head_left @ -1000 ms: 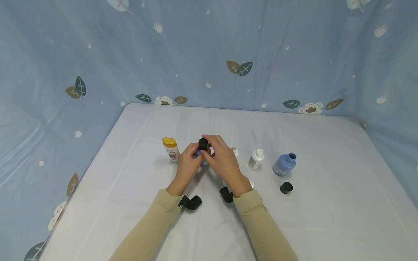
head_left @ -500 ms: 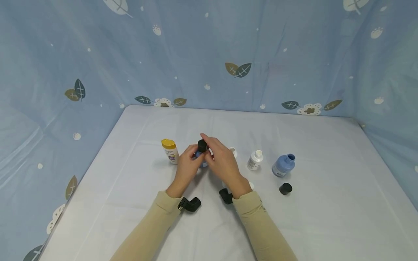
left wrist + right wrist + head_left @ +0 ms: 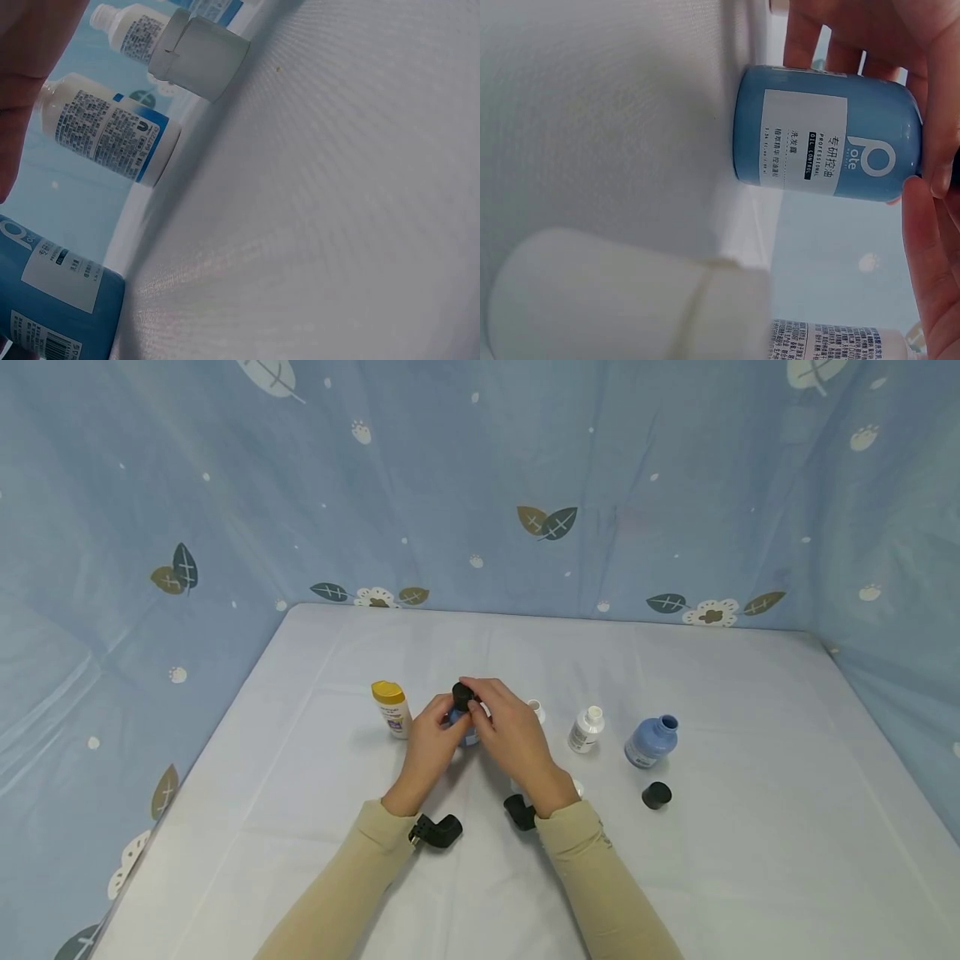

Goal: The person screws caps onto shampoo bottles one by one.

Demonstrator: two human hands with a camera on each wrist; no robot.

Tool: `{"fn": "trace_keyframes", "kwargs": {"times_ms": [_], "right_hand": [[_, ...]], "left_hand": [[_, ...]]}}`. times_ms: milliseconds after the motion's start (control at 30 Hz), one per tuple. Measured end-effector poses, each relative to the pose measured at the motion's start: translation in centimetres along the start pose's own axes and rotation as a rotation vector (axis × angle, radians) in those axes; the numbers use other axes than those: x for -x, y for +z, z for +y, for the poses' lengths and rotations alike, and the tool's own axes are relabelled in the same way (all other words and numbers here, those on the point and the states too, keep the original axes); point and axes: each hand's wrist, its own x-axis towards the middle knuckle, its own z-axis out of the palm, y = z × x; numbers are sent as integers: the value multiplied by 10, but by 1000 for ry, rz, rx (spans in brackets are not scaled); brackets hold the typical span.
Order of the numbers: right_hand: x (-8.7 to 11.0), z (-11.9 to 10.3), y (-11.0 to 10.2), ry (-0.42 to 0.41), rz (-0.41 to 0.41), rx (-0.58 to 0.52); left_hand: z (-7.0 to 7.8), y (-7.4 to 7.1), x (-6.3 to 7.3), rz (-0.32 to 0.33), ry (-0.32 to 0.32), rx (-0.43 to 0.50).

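My left hand holds a blue shampoo bottle, its fingers behind the upper body and its thumb near the neck. The bottle stands upright on the white table, its printed label showing in the right wrist view. On top of it sits a black cap, pinched between the thumb and fingers of my right hand. Both hands hide most of the bottle in the head view. Just left of them is a white bottle with a yellow cap.
To the right stand a white bottle, another white bottle partly behind my hand, and an uncapped blue bottle. A loose black cap lies near it. A whitish translucent container shows in the left wrist view.
My right index finger, raised half a second ago, has come down onto the black cap. The left hand and the blue bottle have stayed in place.
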Motion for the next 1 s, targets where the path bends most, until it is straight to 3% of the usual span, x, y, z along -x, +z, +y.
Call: {"fn": "trace_keyframes", "kwargs": {"times_ms": [1000], "right_hand": [[0, 0, 1, 6, 0, -16]], "left_hand": [[-1, 0, 0, 0, 10, -28]]}}
